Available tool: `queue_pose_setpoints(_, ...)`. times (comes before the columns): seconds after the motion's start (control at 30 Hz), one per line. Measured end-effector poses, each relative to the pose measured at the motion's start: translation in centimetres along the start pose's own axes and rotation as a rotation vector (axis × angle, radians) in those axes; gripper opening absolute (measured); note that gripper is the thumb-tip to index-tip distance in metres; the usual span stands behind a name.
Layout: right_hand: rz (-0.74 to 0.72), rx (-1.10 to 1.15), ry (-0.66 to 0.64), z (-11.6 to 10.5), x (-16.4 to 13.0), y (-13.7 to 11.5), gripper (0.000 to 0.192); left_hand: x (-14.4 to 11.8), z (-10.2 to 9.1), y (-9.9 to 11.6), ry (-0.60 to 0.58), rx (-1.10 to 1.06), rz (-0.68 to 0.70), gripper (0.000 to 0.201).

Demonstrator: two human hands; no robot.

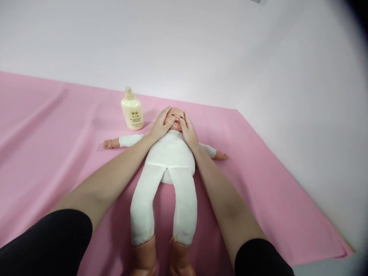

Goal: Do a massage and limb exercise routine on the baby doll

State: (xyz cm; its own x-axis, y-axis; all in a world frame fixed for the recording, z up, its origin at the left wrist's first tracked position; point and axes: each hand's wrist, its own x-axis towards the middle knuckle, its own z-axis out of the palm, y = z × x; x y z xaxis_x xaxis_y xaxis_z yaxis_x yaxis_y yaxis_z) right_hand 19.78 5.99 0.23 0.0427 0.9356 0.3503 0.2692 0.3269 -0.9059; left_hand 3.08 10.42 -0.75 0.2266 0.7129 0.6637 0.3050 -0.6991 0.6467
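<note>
Bare skin of both hands rests on the face of a baby doll [169, 153]. The left hand [161, 125] lies flat over the doll's cheek on the viewer's left, fingers spread and extended, thumb near the mouth. The right hand [186, 129] lies flat on the opposite cheek, fingers pointing up toward the forehead. Neither hand grips anything; both are open, palms pressed to the head, close to each other with the doll's nose and mouth showing between them. Both forearms reach forward along either side of the doll's body, ending in black sleeves [48, 241] at the lower edge of the view.

The doll lies on its back, head away from the viewer, arms stretched out sideways, legs straight toward the viewer. It wears a white one-piece suit; its bare plastic feet reach the bottom edge.

Beneath it lies a pink cloth [43, 153], creased on the left.

A cream lotion bottle [132, 110] stands upright on the cloth, just beside the doll's head on the left, apart from the left hand. Its label bears a small dark emblem and lines of print too small to read.

Behind the cloth rises a plain white wall [201, 46].
</note>
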Motion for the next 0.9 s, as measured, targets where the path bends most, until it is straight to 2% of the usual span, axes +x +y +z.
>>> queue_pose_setpoints(0.9,-0.034,0.065,-0.009,0.24,0.45,0.68,0.092,0.08,-0.02,-0.64,0.008,-0.012,0.031,0.074)
